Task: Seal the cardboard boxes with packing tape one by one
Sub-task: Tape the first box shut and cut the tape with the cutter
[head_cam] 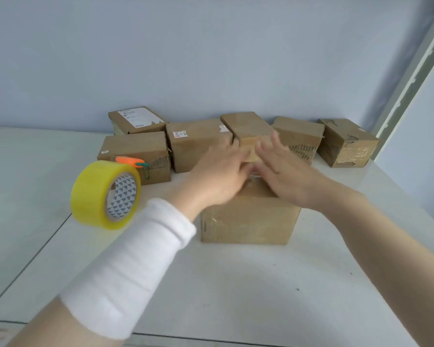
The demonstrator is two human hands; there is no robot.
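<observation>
- Near box [248, 221]: brown cardboard, on the white bench [236, 284], centre of view and closest to the camera, flaps down.
- Left hand [218, 171]: released, fingers stretched out flat, pressing on the near box's top left part; motion-blurred.
- Right hand [283, 171]: released too, fingers straight and spread, flat on the top right part, just beside the left hand.
- Glossy tape strip [254, 177] shows between the two hands on the box top; more shine on the front face.
- Tape roll [105, 195]: yellow, patterned core, on edge and tilted, left of the left forearm; can't tell if it touches the bench.
- White wristband [130, 266] on the left forearm.
- Six other boxes [198, 144] in a loose row behind, near the blue-grey wall [211, 58].
- Orange carrot-shaped item [130, 161] with a green end at the front top edge of the left-hand rear box [135, 151].
</observation>
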